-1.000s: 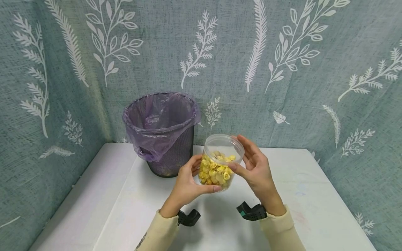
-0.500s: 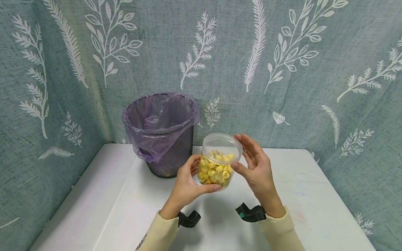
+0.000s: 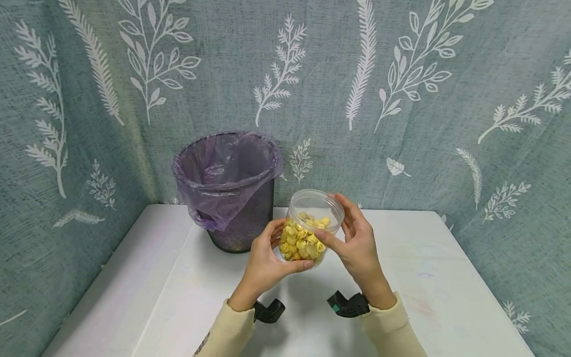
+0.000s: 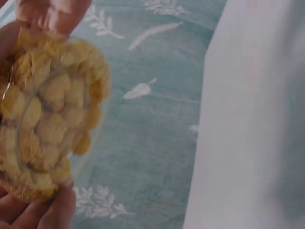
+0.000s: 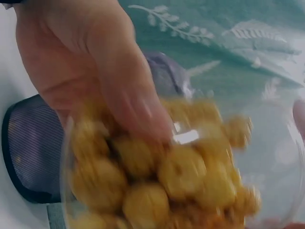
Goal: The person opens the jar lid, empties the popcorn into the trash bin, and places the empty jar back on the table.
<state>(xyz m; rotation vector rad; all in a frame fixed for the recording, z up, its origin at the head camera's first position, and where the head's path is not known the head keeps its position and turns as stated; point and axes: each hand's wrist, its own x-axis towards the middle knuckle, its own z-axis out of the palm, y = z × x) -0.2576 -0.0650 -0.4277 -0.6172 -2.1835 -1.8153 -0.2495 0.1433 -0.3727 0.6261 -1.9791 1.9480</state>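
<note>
A clear plastic jar of yellow popcorn is held up over the white table, tilted, its rim toward the upper right. My left hand grips the lower body, thumb across the near side and fingers behind. Around the top edge my right hand holds the jar, its thumb on the near side and its fingers at the far side. The left wrist view shows the popcorn through the jar's base. In the right wrist view the left thumb presses the jar wall.
Behind and left of the hands stands a dark mesh bin lined with a purple plastic bag. A white table lies beneath, and a green leaf-patterned cloth hangs at the back and sides.
The right hand has loosened and shifted around the jar's top edge, then come back leftward, its thumb now farther over the near side. The left hand has kept its grip.
</note>
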